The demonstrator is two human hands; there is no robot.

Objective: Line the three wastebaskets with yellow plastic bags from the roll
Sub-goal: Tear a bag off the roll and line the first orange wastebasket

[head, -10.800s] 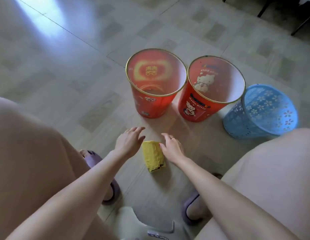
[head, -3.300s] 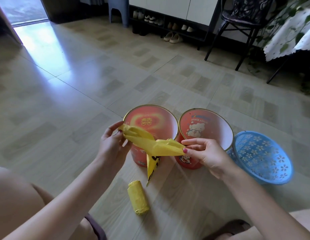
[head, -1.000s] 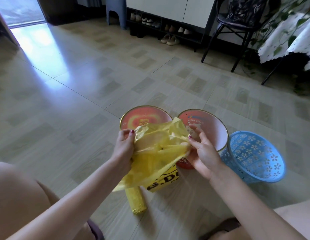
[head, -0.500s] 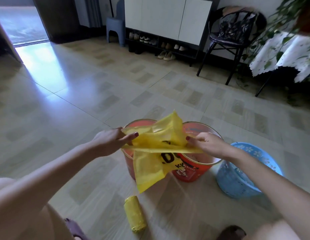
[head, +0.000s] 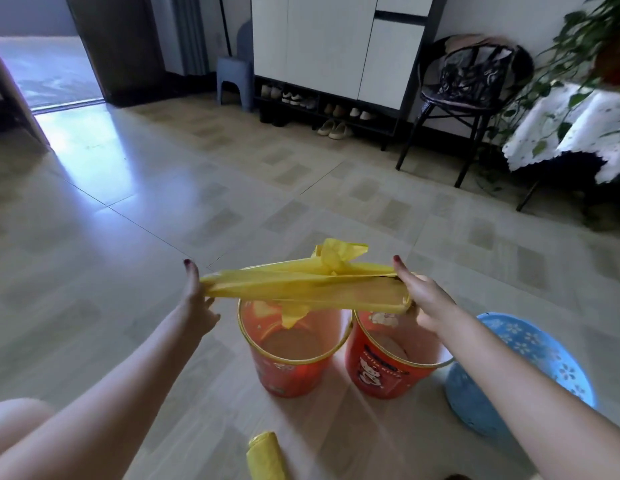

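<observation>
A yellow plastic bag (head: 301, 289) is stretched wide between my hands, its mouth pulled flat above the left red wastebasket (head: 291, 358). My left hand (head: 197, 299) grips the bag's left end and my right hand (head: 417, 296) grips its right end. A fold of the bag hangs down into the left basket's opening. The second red wastebasket (head: 388, 368), with a cartoon cat print, stands to the right of the first. A blue perforated wastebasket (head: 509, 379) stands further right, partly behind my right forearm. The yellow bag roll (head: 265, 457) lies on the floor near the bottom edge.
Tiled floor (head: 163, 220) spreads to the left and ahead. A shoe cabinet (head: 332, 64), a small blue stool (head: 234, 76), a black chair (head: 468, 95) and a cloth-covered table with a plant (head: 571, 129) line the far wall. My bare knee (head: 14, 420) is at the lower left.
My hands have spread further apart, pulling the bag's mouth into a flat band. The bag has moved down over the left red basket, and the view has tilted up.
</observation>
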